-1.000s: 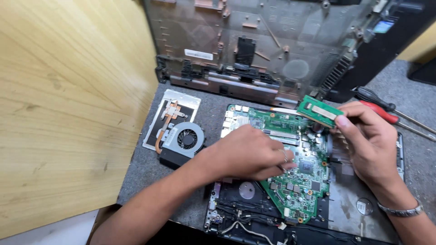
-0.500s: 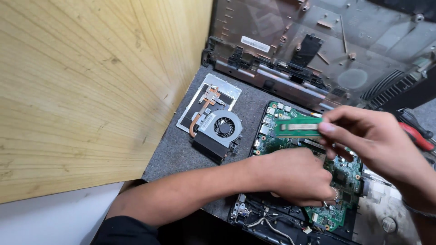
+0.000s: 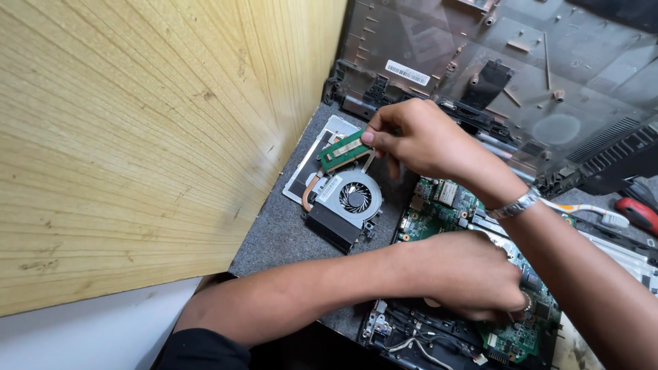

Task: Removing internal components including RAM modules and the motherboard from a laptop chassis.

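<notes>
Green memory module (image 3: 345, 151), a thin rectangular card with a pale label strip, sits pinched between thumb and forefinger of the right hand (image 3: 428, 140), the fingers clamped on its short end at about 3 o'clock. A second ago the same card was held over the far right side of the green circuit board (image 3: 445, 205); it has since travelled across the work area toward 9 o'clock and now hangs just above the cooling fan (image 3: 351, 199), over the copper heat pipe (image 3: 310, 193) and the silver plate (image 3: 312, 161) beneath it. By this reading the module is already free of the board and is being carried to the spot where removed parts lie. The left hand (image 3: 473, 274) stays pressed on the lower part of the board at roughly 5 o'clock from the module, fingers curled down together; whether they grip anything cannot be told, as the hand hides them. At 12 o'clock the grey laptop base cover (image 3: 521, 75) leans up at the back of the grey felt-covered counter (image 3: 274, 236). A wooden panel (image 3: 137, 137) fills the 9 o'clock side. At far 3 o'clock a red-handled tool (image 3: 637, 214) lies near the edge.
</notes>
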